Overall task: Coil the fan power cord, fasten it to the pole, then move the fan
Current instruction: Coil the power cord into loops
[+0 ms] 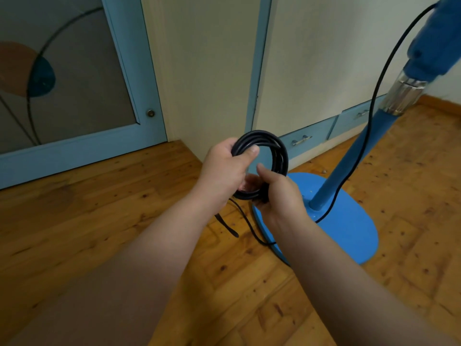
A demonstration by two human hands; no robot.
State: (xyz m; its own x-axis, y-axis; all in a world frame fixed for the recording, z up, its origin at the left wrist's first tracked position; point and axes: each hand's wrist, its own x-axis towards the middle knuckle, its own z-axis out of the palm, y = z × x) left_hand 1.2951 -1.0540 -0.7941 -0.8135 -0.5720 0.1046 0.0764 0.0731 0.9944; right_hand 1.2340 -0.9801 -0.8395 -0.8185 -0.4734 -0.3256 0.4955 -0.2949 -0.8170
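The black power cord is wound into a round coil [279, 151] that I hold up in front of me. My left hand [227, 168] grips the coil's upper left side, thumb over the loops. My right hand [277, 193] pinches the coil's bottom. A thin black strap [228, 226] hangs below my hands. The free part of the cord [374, 101] runs from the floor up along the blue fan pole [349, 168], which stands tilted in view on its blue round base [349, 228]. A chrome collar [401, 96] joins the pole to the upper blue body.
Wooden parquet floor [124, 221] all around. A blue-framed glass door [74, 83] is at the left, a cream wall corner [204, 83] straight ahead, and low blue drawers with metal handles [301, 139] run along the wall behind the fan.
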